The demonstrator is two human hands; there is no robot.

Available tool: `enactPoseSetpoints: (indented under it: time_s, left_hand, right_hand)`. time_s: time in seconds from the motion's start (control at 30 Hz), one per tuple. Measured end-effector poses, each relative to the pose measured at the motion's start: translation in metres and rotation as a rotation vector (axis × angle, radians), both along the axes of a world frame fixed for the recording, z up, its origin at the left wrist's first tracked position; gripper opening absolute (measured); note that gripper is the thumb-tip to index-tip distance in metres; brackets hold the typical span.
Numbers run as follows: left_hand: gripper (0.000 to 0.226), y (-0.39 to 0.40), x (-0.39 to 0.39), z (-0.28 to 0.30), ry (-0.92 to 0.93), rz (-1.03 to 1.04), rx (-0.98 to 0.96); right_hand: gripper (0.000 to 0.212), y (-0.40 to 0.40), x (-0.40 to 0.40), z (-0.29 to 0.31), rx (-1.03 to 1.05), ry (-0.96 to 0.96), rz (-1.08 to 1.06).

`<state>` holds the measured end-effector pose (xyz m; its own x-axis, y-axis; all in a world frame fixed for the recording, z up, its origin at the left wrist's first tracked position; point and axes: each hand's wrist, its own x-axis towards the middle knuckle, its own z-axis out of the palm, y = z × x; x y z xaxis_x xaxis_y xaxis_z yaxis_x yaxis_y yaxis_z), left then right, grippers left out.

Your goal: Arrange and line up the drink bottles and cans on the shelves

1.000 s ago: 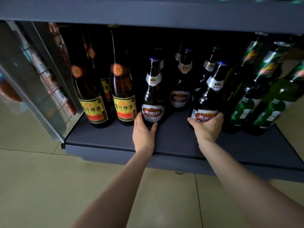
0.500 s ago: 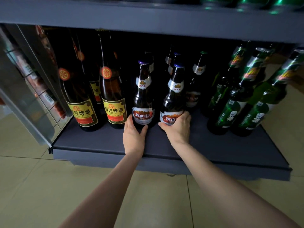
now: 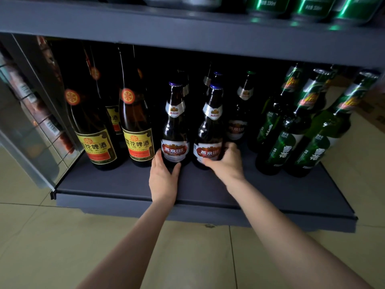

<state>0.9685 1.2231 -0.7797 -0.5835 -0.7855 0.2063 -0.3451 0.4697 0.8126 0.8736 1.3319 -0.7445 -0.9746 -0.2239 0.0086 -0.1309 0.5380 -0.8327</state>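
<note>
Two dark brown U8 beer bottles stand upright side by side at the front of the bottom shelf [image 3: 129, 184]. My left hand [image 3: 163, 178] grips the base of the left U8 bottle [image 3: 175, 130]. My right hand [image 3: 226, 161] grips the base of the right U8 bottle [image 3: 210, 132]. More U8 bottles [image 3: 239, 119] stand behind them in the dark. Tall brown bottles with yellow labels [image 3: 136, 130] stand to the left. Green bottles [image 3: 283, 138] stand to the right.
The upper shelf edge [image 3: 187, 36] runs overhead, with green cans [image 3: 312, 7] on top. A mirrored side panel [image 3: 31, 126] closes the shelf on the left. Bare shelf shows in front of the bottles. Tiled floor [image 3: 62, 247] lies below.
My right hand slid its U8 bottle leftward until it stands upright beside the bottle in my left hand. My left hand stayed on its bottle. The view tilted up.
</note>
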Motion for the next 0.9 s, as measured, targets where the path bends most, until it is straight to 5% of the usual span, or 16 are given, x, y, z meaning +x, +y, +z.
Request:
enactPoseSetpoints:
  time_s: [0.2,0.4,0.9]
  left_hand:
    - [0.064,0.003,0.0,-0.001,-0.014,0.012,-0.014]
    - [0.064,0.001,0.0,-0.002,-0.011,0.013,-0.011]
    - [0.063,0.0,-0.001,-0.007,-0.004,0.026,-0.021]
  right_hand:
    - [0.07,0.022,-0.047,0.019,-0.003,0.168,-0.151]
    - [0.074,-0.004,-0.08,0.021,-0.079,0.032,-0.25]
    - [0.06,-0.021,-0.099,0.015,-0.024,0.034,-0.332]
